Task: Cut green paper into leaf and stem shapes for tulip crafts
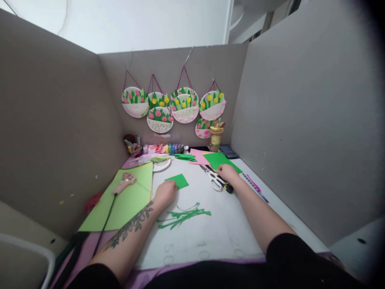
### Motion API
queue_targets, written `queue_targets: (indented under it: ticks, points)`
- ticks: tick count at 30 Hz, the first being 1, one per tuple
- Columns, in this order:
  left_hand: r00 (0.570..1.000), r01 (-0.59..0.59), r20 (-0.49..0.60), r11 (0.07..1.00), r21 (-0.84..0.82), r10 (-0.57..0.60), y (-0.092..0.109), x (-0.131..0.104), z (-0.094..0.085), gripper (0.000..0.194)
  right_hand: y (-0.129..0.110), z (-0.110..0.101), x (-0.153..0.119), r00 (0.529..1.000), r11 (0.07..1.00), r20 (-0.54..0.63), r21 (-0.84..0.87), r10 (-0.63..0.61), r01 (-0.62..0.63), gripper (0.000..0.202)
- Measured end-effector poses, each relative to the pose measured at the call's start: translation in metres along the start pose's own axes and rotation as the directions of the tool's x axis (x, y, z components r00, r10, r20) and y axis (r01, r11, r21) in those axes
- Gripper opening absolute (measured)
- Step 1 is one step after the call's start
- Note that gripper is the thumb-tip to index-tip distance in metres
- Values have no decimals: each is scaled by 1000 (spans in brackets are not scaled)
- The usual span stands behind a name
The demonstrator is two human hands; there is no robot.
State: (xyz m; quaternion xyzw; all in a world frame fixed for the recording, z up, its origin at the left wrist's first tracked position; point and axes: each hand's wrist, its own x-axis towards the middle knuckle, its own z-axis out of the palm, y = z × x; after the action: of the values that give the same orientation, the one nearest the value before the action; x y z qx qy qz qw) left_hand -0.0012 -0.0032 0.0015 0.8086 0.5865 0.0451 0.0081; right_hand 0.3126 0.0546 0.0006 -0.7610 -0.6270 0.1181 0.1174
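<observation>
the person sits at a counter covered by a white cutting mat, walled in on three sides by grey cardboard panels. the left hand lies flat with its fingers loosely spread, fingertips pressing the near edge of a small green rectangle of craft paper; it pins the piece to the mat and grips nothing. the right hand rests on the white-handled scissors, fingers curled over the handles; whether the fingers are through the loops cannot be told. a dark marker-like tool lies just beside that hand.

the small green rectangle sits between the two hands, touching the left and apart from the right, placed centrally on the mat, likely so that either hand can reach it. the scissors lie on the right, by the hand that rests on them.

thin green paper strips cut like stems lie loose on the mat nearer the person, between the forearms. a larger dark green paper sheet lies beyond the right hand, overlapping a pink sheet. a light green sheet on the left carries a pink hot glue gun with its black cord trailing toward the person, parked well apart from the working area. a row of small coloured paint pots stands at the back wall. finished paper-plate flower baskets hang on the rear panel by red string, above the work surface.
</observation>
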Motion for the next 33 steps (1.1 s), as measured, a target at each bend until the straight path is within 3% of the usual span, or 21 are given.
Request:
queue_targets:
  ticks: [8,13,21,27,30,33]
  points:
    - [1000,-5,-1,1000,2,5,2,-1,-1,26,10,5,5,985,997,156,27,-74,71,45]
    - [1000,1,9,1000,-4,-1,1,0,-1,27,5,2,3,966,998,258,52,-33,20,43]
    - [1000,-16,4,1000,4,16,1,0,0,27,-9,-8,-13,994,997,104,71,-10,3,53]
    - [999,22,28,1000,-8,-22,3,0,-2,27,4,-10,-9,1000,996,18,88,-12,10,67]
    - [999,24,30,1000,-7,-23,3,0,-2,27,12,-11,-2,999,996,-37,88,-6,9,58]
    - [1000,8,16,1000,-12,-8,2,0,-1,26,12,-16,0,977,987,-177,126,123,-101,40]
